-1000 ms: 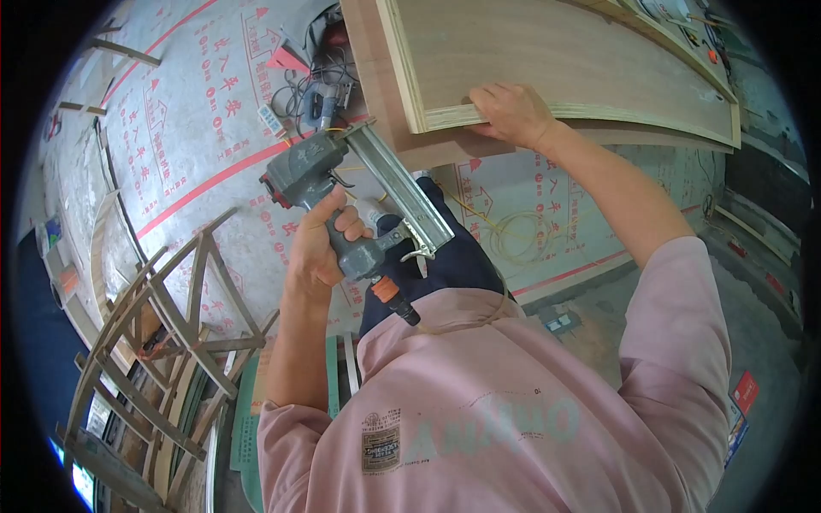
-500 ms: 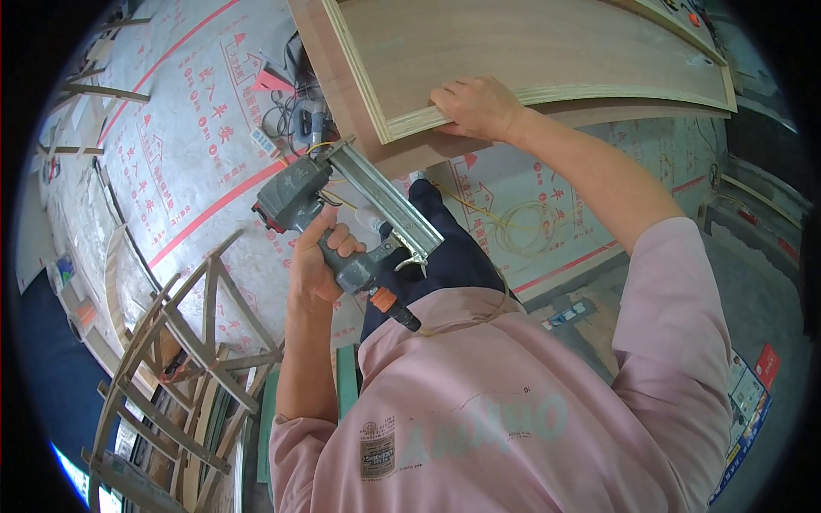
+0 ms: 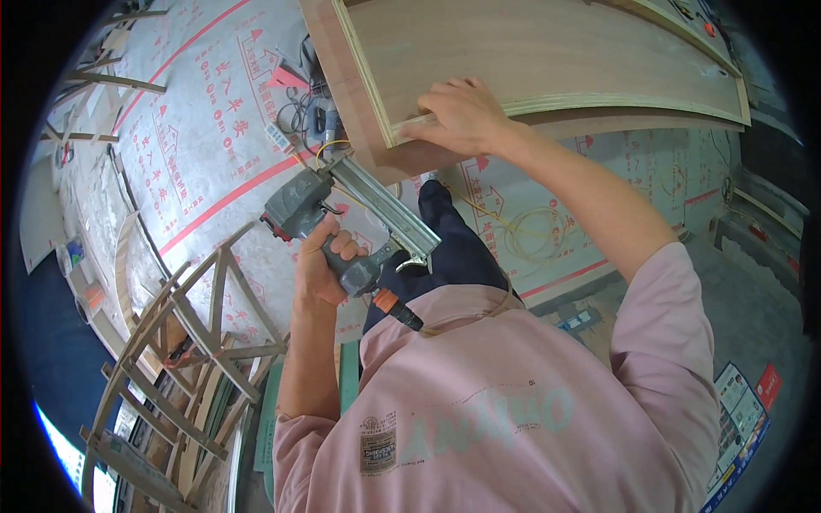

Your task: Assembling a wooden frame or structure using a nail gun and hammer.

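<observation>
My left hand (image 3: pixel 327 261) is wrapped round the grip of a pneumatic nail gun (image 3: pixel 298 205). The gun has a dark grey body and a long silver magazine slanting down to the right, and its orange and black hose fitting points toward my shirt. Ahead of me lies a wooden panel (image 3: pixel 547 51) edged with pale plywood strips (image 3: pixel 599 106). Over the near strip, beside the panel's near left corner, my right hand (image 3: pixel 462 115) is closed, thumb side toward the corner. Part of its grip is hidden behind the hand.
Curved wooden frames (image 3: pixel 201 342) stand at the left beside stacked boards. Cables and a power tool (image 3: pixel 321 120) lie on the printed floor sheeting left of the panel. A yellow air hose (image 3: pixel 534 231) is coiled under the panel's near side. A printed board (image 3: pixel 737 419) is at the lower right.
My right hand has shifted slightly left along the near strip, toward the corner. The nail gun stays in my left hand, at nearly the same angle. The view has shifted a little.
</observation>
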`<action>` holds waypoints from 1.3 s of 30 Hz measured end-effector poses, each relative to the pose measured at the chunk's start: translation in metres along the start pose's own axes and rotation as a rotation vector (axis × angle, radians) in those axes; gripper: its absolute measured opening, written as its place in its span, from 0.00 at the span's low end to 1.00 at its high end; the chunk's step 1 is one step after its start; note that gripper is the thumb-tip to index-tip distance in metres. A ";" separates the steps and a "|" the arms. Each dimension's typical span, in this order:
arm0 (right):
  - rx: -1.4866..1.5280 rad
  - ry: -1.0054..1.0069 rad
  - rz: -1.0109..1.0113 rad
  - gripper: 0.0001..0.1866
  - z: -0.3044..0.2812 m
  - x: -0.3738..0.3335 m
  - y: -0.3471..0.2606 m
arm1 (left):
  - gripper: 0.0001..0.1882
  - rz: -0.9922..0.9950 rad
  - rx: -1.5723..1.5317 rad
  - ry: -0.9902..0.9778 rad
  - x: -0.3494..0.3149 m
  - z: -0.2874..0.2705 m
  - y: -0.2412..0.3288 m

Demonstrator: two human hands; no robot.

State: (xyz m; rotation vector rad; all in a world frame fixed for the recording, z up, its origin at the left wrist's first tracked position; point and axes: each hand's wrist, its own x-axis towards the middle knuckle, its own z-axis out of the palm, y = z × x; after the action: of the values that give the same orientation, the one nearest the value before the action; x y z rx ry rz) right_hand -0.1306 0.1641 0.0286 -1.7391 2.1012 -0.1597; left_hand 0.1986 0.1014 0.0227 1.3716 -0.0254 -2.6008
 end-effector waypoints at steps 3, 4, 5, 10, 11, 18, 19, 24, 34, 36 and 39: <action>0.125 -0.143 0.076 0.31 -0.006 0.018 -0.015 | 0.13 0.001 -0.011 -0.012 0.000 -0.001 -0.001; 0.172 -0.229 0.096 0.31 -0.006 0.022 -0.017 | 0.13 0.005 -0.016 -0.008 -0.001 -0.002 -0.002; 0.172 -0.233 0.089 0.31 -0.009 0.025 -0.017 | 0.13 0.007 -0.025 -0.014 -0.002 -0.003 -0.002; 0.420 -0.390 0.056 0.29 -0.005 0.035 -0.003 | 0.11 0.038 -0.057 0.009 -0.003 -0.005 -0.005; 0.416 -0.391 0.053 0.29 -0.001 0.035 -0.001 | 0.11 0.044 -0.063 0.029 -0.004 -0.004 -0.006; 0.513 -0.402 0.017 0.24 0.006 0.037 0.012 | 0.10 0.055 -0.099 0.034 -0.005 -0.004 -0.009; 0.501 -0.387 0.039 0.23 0.005 0.036 0.010 | 0.10 0.059 -0.104 0.035 -0.005 -0.005 -0.009; 0.481 -0.241 0.004 0.24 0.010 0.028 0.014 | 0.11 0.049 -0.096 0.041 -0.006 -0.006 -0.011; 0.534 -0.358 0.048 0.21 -0.003 0.038 0.000 | 0.11 0.044 -0.109 0.023 -0.007 -0.014 -0.014; 0.557 -0.380 0.041 0.21 -0.001 0.040 0.005 | 0.11 0.042 -0.128 0.035 -0.006 -0.012 -0.015; 0.592 -0.417 0.047 0.21 -0.001 0.042 0.006 | 0.11 0.040 -0.132 0.002 -0.004 -0.016 -0.015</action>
State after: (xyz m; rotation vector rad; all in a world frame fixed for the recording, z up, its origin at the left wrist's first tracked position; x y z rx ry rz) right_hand -0.1422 0.1249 0.0180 -1.2395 1.5790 -0.3338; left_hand 0.2113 0.1184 0.0157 1.3148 0.1153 -2.5189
